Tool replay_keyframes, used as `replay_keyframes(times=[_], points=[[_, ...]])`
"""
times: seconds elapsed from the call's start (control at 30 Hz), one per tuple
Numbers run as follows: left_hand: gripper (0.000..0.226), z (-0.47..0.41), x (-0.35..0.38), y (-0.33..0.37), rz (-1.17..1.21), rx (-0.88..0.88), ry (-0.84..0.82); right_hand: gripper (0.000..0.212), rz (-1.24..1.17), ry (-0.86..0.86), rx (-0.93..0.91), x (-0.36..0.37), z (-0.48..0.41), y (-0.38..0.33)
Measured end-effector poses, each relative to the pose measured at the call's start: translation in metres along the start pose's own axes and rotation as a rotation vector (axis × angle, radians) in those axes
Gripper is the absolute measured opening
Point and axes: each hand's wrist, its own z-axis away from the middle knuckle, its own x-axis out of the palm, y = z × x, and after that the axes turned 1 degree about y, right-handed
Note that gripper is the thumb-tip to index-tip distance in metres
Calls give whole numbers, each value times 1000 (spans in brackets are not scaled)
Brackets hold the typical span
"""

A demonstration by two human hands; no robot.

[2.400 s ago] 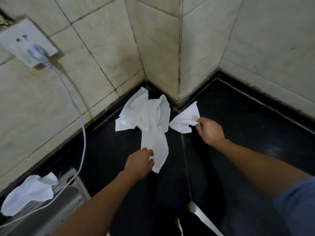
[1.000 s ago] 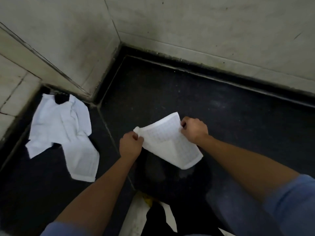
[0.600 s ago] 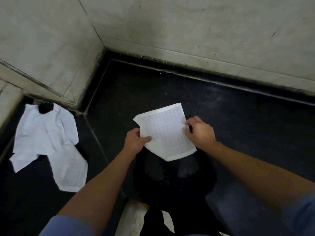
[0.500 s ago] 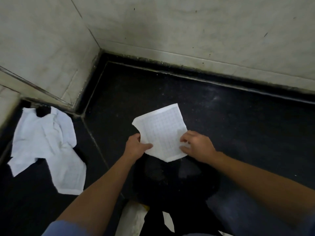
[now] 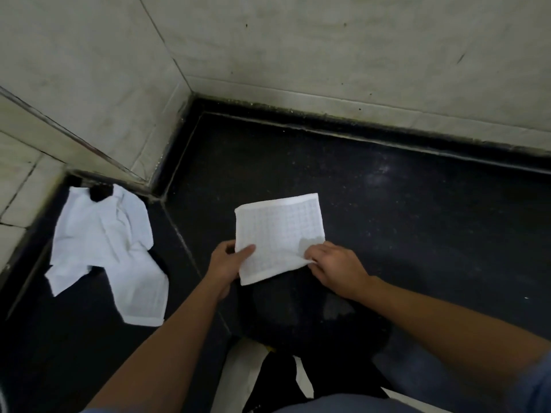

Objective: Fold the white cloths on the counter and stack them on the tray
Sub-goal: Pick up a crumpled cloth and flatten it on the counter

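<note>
We count two hands, our left hand point(image 5: 226, 263) and right hand point(image 5: 337, 266), and one gridded white cloth point(image 5: 277, 231) pinched between them. Well left of the left hand lies one crumpled heap of white cloths point(image 5: 101, 234); its number we cannot tell. One black counter point(image 5: 417, 219).

White cloth point(image 5: 278, 231) with fine grid weave, glossy speckled black stone counter point(image 5: 402, 210), matt tiled wall point(image 5: 298, 40)

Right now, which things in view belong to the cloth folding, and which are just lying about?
Job: checked cloth, pinched by left hand and right hand; crumpled cloth pile; counter.
Not the job: tiled wall; white strips at bottom edge, unidentifiable.
</note>
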Motion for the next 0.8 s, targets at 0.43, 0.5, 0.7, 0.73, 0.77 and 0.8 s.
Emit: replay_keyframes(times=[0.43,0.5,0.7,0.73,0.77,0.8], points=[[14,32,-26,-60,-384,270,-52,18,226,-26,8,18,45,-7],[21,36,-35,-64,-437,368,-94,19,200,-35,0,20,53,-8],[17,43,-45,-85,-697,597,-223,6,74,-15,87,13,63,-20],[12,43,-45,-86,-735,603,-221,4,56,-22,116,10,62,-22],[14,43,-44,-87,-769,614,-216,6,41,-37,150,8,60,-24],[24,41,-43,-89,-805,625,-211,9,33,-52,173,7,59,-25]])
